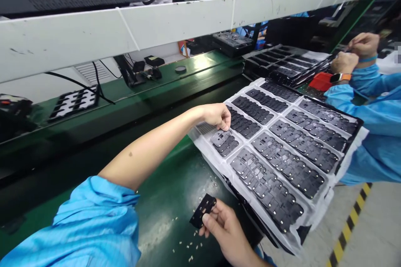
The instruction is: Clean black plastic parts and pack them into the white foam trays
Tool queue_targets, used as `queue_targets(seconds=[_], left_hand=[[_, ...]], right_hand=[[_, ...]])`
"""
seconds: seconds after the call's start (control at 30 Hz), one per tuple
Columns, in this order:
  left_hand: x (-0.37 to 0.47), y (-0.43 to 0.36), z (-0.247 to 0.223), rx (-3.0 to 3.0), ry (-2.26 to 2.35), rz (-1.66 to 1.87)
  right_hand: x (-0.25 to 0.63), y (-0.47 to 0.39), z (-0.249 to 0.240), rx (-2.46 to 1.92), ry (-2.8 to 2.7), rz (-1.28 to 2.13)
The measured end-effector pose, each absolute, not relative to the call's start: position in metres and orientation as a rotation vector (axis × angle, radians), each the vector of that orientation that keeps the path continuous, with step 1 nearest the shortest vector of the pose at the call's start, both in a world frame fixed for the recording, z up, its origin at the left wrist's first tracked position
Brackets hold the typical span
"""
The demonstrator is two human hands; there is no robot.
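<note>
My right hand [224,225] holds a small flat black plastic plate with cut-outs [200,213] between thumb and fingers, over the green bench. Reaching across to a white compartment tray [242,144], my left hand [218,117] has its fingers pinched together at the near left compartment. Its fingertips are right at the upper end of a short row of black plates [224,142]; what they hold, if anything, is hidden. Similar black plates fill the tray's other compartments in overlapping rows.
Tiny pale pieces [189,247] lie scattered on the green bench [166,200]. A co-worker's hands [354,54] are at the right, near a red bin [320,81]. More stacked trays [285,62] stand behind. A white shelf beam [175,21] crosses overhead.
</note>
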State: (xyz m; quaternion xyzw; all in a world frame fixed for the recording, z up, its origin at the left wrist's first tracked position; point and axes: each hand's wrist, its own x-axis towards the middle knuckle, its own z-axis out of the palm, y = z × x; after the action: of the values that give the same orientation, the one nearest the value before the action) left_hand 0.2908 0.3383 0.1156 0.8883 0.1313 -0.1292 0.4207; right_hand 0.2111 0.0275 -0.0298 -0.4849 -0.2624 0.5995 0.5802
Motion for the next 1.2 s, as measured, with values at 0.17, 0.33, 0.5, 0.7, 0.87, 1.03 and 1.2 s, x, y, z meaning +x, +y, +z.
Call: queue_targets(seconds=[0.17,0.33,0.5,0.7,0.87,1.03,1.2], left_hand=[[0.289,0.332,0.113,2.283,0.358,-0.275],[0.281,0.328,0.111,2.349,0.411,-0.189],[0.276,0.326,0.107,2.417,0.468,-0.129],[0.262,0.318,0.124,2.492,0.513,-0.026],[0.191,0.266,0.147,2.475,0.497,-0.091],[0.118,0.216,0.139,2.252,0.581,-0.346],[0.120,0.240,0.136,2.052,0.667,-0.204]], right_hand=[[0.208,0.027,-0.029,-1.147,-0.627,1.401],[0.207,0.027,-0.027,-1.140,-0.624,1.381],[0.207,0.026,-0.029,-1.137,-0.629,1.380],[0.210,0.027,-0.022,-1.141,-0.618,1.364],[0.212,0.034,-0.005,-1.119,-0.590,1.250],[0.209,0.047,0.006,-1.082,-0.551,1.161],[0.205,0.050,0.002,-1.004,-0.575,1.186]])
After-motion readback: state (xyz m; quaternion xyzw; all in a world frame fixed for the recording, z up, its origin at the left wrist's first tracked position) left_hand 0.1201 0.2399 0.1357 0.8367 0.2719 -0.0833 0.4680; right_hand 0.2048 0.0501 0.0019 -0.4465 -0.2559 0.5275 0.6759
